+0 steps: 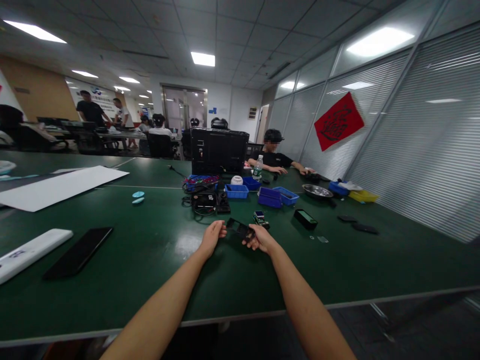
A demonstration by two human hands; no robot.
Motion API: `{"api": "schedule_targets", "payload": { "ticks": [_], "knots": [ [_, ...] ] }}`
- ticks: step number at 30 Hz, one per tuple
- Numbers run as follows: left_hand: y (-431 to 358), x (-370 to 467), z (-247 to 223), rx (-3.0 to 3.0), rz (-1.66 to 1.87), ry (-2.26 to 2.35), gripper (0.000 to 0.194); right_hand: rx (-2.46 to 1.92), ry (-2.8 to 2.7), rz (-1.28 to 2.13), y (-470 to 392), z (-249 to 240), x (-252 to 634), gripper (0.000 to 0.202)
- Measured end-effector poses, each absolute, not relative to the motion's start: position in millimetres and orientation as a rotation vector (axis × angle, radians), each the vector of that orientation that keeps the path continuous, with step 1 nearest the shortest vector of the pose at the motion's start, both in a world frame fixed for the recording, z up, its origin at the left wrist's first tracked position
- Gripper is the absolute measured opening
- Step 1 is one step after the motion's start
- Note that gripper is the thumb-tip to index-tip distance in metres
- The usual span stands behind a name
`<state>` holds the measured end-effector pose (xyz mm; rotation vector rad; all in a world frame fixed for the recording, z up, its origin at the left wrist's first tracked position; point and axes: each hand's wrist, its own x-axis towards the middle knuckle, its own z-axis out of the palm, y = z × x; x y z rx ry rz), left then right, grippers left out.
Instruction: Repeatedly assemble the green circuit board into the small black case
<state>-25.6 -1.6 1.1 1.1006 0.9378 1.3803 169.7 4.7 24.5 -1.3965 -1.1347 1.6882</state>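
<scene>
Above the green table [157,270], my right hand [260,239] grips a small black plastic frame [237,228] with a rectangular opening, by its right end. My left hand [213,237] is at the frame's left end, thumb and fingers pinched together. Whether it touches the frame or holds something small I cannot tell. Just beyond my right hand lies a small electronic module [260,217] with a screen and a green board. Farther right are a black open case [305,219] with a greenish inside, a small clear piece [322,239] and a tiny ring [311,237].
Cables and a black device [204,201], blue trays [236,191], a baseball [237,180], a bottle [258,168] and a metal pan [318,191] stand beyond my hands. Left lie a black slab [78,252] and white bar [33,252]. A person [277,155] sits across the table.
</scene>
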Motion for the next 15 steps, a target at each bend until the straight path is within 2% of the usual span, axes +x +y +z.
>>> {"api": "schedule_targets", "payload": {
  "ticks": [6, 9, 11, 15],
  "knots": [
    [-2.1, -25.3, 1.4, 1.254, 1.331, 1.045, 0.036, -1.465, -1.381, 1.660, -0.5, 23.8, 172.8, 0.035],
    [-4.0, -25.5, 2.8, 1.287, 1.331, 1.080, 0.036, -1.567, -1.545, 1.485, -2.0, 23.9, 171.7, 0.044],
    [-4.6, -25.6, 3.2, 1.306, 1.328, 1.092, 0.036, -1.680, -1.695, 1.207, -1.4, 24.9, 172.1, 0.049],
    [-3.1, -26.5, 1.5, 1.384, 1.329, 1.181, 0.036, -1.975, -1.779, 0.372, 0.7, 30.5, 175.9, 0.045]
  ]
}}
